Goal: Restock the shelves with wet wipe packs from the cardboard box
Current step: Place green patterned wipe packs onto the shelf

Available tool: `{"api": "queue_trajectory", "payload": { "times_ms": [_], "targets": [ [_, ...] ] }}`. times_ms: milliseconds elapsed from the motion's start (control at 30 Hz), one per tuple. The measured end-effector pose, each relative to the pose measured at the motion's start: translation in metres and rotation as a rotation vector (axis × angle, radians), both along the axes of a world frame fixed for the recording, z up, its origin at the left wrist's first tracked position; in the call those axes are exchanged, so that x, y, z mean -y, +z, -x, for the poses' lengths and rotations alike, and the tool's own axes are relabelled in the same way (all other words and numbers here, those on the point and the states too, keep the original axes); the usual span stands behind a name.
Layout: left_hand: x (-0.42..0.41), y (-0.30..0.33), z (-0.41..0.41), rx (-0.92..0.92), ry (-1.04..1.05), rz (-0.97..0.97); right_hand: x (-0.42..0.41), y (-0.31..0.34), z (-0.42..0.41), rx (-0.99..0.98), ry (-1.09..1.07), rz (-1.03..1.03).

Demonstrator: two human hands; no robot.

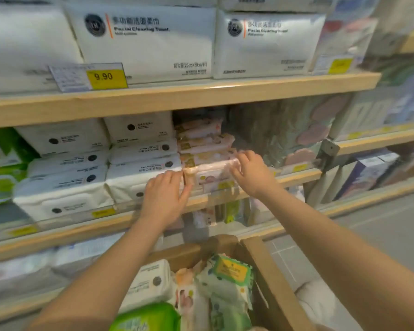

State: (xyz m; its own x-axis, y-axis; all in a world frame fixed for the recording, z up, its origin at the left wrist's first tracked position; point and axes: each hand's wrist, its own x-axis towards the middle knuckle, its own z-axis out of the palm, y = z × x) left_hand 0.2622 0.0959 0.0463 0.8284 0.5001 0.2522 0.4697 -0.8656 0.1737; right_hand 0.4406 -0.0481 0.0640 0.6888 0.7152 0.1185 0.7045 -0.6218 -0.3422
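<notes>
A pink-and-clear wet wipe pack lies at the front edge of the middle shelf, at the bottom of a stack of similar pink packs. Both hands are on it: the left hand presses its fingers against the pack's left end, and the right hand grips the pack's right end with curled fingers. The picture is blurred there, so the exact contact of individual fingers cannot be told. Just left of the stack stand piles of white wipe packs with black round marks, and further left a green pack at the frame edge. The shelf above carries large white facial towel packs and a yellow price tag reading 9.90. Below the hands, near the bottom of the view, an open cardboard box holds mixed packs: a white one, a green-lidded one and green-patterned ones. To the right of the box is grey tiled floor.
</notes>
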Motion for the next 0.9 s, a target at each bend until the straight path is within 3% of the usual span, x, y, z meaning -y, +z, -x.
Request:
{"api": "queue_trajectory", "payload": {
  "times_ms": [133,400,567,900],
  "targets": [
    [0.027,-0.041,0.072,-0.019,0.002,0.088,0.047,-0.015,0.057,-0.049,0.067,-0.011],
    [0.052,-0.154,0.190,-0.257,0.092,0.230,0.105,-0.107,0.128,-0.201,0.104,0.138],
    [0.063,-0.204,0.224,-0.452,0.099,0.187,0.117,-0.155,0.134,-0.333,0.093,0.252],
    [0.065,-0.218,0.225,-0.322,0.076,0.199,0.073,-0.211,0.111,-0.311,0.076,0.513]
  ]
}}
